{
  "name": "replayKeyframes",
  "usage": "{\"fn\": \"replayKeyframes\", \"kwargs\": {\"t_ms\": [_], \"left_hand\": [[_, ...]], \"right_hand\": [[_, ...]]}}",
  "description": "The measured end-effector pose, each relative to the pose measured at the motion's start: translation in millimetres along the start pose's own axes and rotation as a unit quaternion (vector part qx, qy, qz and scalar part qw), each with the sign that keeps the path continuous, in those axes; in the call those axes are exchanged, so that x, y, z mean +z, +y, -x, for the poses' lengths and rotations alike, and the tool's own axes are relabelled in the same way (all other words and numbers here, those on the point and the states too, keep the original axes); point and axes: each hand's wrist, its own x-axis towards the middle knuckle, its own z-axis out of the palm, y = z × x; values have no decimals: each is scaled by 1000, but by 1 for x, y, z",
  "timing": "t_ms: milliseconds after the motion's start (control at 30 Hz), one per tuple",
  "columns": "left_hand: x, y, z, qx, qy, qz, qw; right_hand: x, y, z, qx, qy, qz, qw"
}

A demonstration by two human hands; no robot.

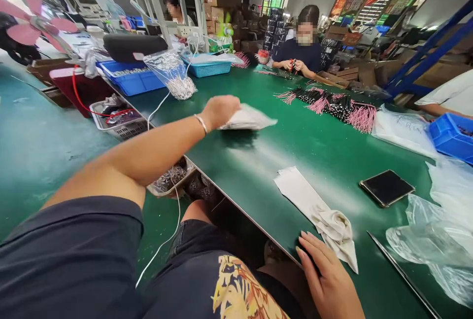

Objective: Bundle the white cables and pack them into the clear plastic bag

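Note:
My left hand [221, 111] reaches across the green table with its fingers closed on a white cloth [251, 118]. Motion blurs the cloth, and the fingertips are hidden behind the back of the hand. My right hand [328, 274] rests flat at the table's near edge with its fingers stretched out, holding nothing. Just beyond those fingers lies a cream-coloured cloth [303, 193], flat at its far end and crumpled at the near one. To the right of that hand, a long thin metal tool [401, 272] lies on the table.
A phone [387, 187] and clear plastic bags [424, 245] lie to the right. Bundles of black parts with pink wires [328, 104] line the far side. Blue trays [133, 80] and a bag of white pieces [179, 80] stand at left. A co-worker [301, 53] sits opposite.

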Motion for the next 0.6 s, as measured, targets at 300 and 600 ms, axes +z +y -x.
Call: {"fn": "replayKeyframes", "kwargs": {"t_ms": [300, 600], "left_hand": [[-113, -91, -117, 117, 75, -38, 990], [-62, -94, 1, 86, 65, 266, 958]], "right_hand": [[16, -28, -140, 58, -104, -19, 993], [152, -84, -207, -25, -127, 58, 990]]}}
